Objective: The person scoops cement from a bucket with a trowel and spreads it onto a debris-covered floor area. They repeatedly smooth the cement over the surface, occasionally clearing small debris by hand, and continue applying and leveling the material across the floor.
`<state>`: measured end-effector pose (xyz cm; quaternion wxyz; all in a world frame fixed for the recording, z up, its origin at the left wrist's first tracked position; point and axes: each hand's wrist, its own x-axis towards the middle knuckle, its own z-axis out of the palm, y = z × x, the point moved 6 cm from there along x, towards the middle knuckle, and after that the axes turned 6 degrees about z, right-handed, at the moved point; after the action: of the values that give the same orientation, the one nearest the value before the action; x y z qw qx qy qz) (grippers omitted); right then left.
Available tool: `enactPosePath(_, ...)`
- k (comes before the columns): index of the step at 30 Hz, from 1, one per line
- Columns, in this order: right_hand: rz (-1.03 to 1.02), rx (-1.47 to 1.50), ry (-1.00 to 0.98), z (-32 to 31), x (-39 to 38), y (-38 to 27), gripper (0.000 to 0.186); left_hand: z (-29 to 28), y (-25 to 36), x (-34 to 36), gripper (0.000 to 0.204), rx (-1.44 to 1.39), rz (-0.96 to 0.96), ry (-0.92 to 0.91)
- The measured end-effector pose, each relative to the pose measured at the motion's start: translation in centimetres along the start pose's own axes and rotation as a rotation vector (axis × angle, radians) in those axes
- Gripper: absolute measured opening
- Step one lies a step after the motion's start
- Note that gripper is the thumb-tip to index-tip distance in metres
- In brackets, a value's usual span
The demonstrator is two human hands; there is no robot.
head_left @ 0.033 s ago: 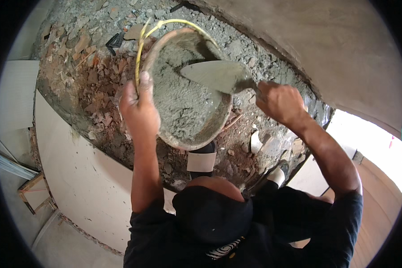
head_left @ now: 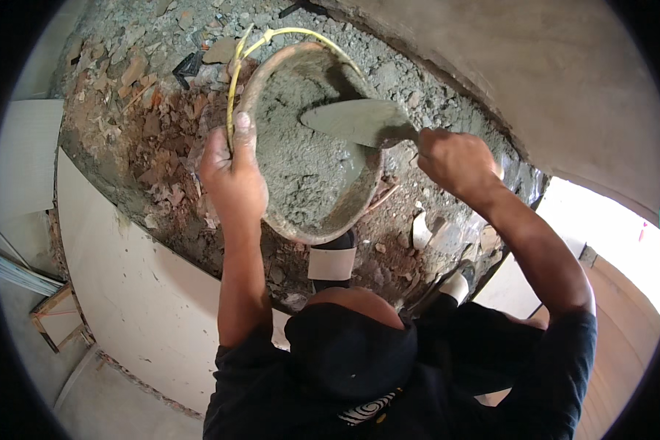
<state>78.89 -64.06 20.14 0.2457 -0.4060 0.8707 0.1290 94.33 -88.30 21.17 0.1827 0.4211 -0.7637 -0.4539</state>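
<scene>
My left hand [head_left: 235, 172] grips the left rim of a worn bucket [head_left: 271, 226], thumb on top, beside its yellow strap handle [head_left: 231, 95]. The bucket tilts so its mouth faces up. Wet grey mortar [head_left: 301, 172] fills much of it. My right hand [head_left: 458, 163] is closed round the handle of a pointed trowel [head_left: 363, 122], whose grip is mostly hidden by my fingers. The trowel's blade lies across the bucket's mouth above the mortar, its tip toward the left and its heel over the right rim. Whether the blade touches the mortar is unclear.
Broken brick and rubble [head_left: 161, 154] cover the ground round the bucket. A smooth grey wall [head_left: 535, 81] stands at the upper right. A long pale panel [head_left: 136, 271] lies at the left, near a small wooden frame [head_left: 55, 319]. My legs are folded below the bucket.
The left hand has shifted very slightly right and up with the bucket's rim. The trowel's tip has edged slightly right. Both holds stay the same.
</scene>
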Motion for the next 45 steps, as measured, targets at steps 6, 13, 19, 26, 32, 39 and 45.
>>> enactPosePath(6,-0.100,0.402,-0.442,6.3,0.6,-10.0,0.034,-0.1,-0.7,0.6,0.036,-0.257,0.009,0.140)
enactPosePath(13,-0.224,0.509,-0.333,7.9,-0.7,-11.0,0.041,-0.4,-0.3,-0.9,0.036,-0.249,0.088,0.240)
enactPosePath(19,-0.177,0.832,-0.310,10.4,-3.5,-8.1,0.036,1.5,1.6,-1.8,0.035,-0.089,0.166,0.073)
enactPosePath(26,-0.032,0.924,-0.014,5.9,-7.9,4.6,0.020,-0.8,-0.5,0.1,0.038,-0.050,0.069,0.184)
enactPosePath(32,0.508,0.291,0.403,7.2,-4.0,12.5,0.027,-3.1,-2.5,2.4,0.049,-0.038,0.044,0.229)
enactPosePath(39,0.656,0.594,-0.050,9.6,-4.1,12.7,0.039,-2.8,-2.2,2.3,0.051,-0.054,0.004,0.269)
enactPosePath(45,0.732,0.285,-0.192,12.8,2.1,17.0,0.057,-1.7,-1.5,0.9,0.047,-0.097,-0.039,0.268)
